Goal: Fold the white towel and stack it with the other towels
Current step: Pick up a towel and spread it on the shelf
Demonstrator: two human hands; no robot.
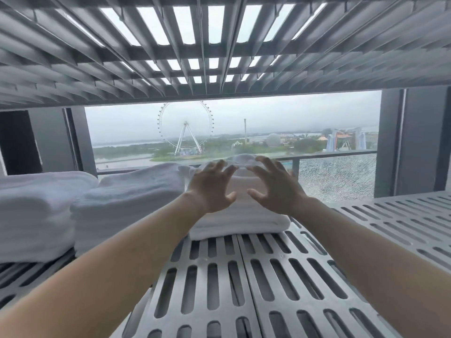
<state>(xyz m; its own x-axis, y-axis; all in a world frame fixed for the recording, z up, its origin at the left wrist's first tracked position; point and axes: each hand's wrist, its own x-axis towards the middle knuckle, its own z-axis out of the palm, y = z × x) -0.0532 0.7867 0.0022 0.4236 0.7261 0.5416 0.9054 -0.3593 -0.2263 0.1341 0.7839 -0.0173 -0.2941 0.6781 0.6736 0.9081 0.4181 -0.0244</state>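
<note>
You are looking into a grey slotted plastic shelf (256,284), with a second slotted shelf (195,45) of the same kind close overhead, so the working gap between the two is low and wide. Behind the shelf a window (244,123) shows a Ferris wheel (186,128) and a railing, and the glass panel (338,176) to the right of the folded towel is shattered into a web of cracks. The folded white towel (240,220) lies flat on the shelf, its thick rolled front edge facing you and set back from the shelf's near edge, leaving a broad strip of bare slots in front of it. Just left of that towel sits a taller stack of white towels (127,206), apparently touching its left side, and further left a second stack (34,215) runs out of the frame. To the right of the folded towel the shelf is bare all the way to its right edge. Your left hand (211,189) and right hand (274,186) hover over the top of the folded towel, palms angled toward each other, fingers spread and curled, gripping nothing. Whether your fingertips touch the cloth, you cannot tell. Your bare forearms cross the bare front strip.
</note>
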